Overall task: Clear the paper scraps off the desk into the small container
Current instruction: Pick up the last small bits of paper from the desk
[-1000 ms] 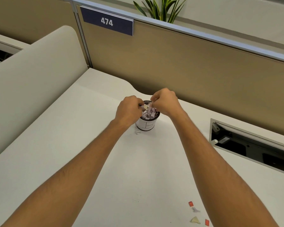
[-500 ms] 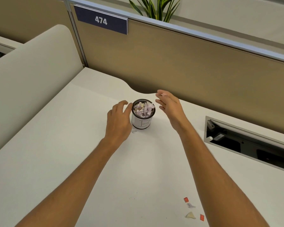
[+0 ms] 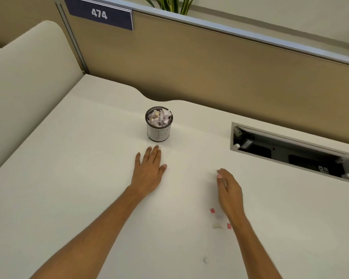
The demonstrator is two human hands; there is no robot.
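Your left hand (image 3: 148,174) lies flat, palm down, on the white surface (image 3: 69,178), fingers (image 3: 156,153) spread and holding nothing, the tips just short of the small container (image 3: 159,125) but not touching it. The container stands upright near the back edge of the surface, a little cylinder with a dark rim, heaped to the top with pale crumpled paper scraps (image 3: 159,118).

Your right hand (image 3: 229,191) sits lower and to the right, turned on its edge with the fingers (image 3: 220,175) loosely extended and a bit blurred; it grips nothing. Whether it touches the surface or hangs just above it, you can't tell from here.

Loose bits are on the surface right beside your right wrist: one small red scrap (image 3: 212,210) just left of the heel of the hand, a second red scrap (image 3: 228,226) nearer you against the forearm, and a pale scrap (image 3: 217,225) between them, faint and soft in outline. All three lie well apart from the container.

To the right, an open cable tray (image 3: 290,152) is sunk into the surface with dark fittings inside. Behind runs a tan partition (image 3: 210,73) carrying a blue sign (image 3: 100,14) that reads 474, with green plant leaves (image 3: 169,4) showing above its rail.
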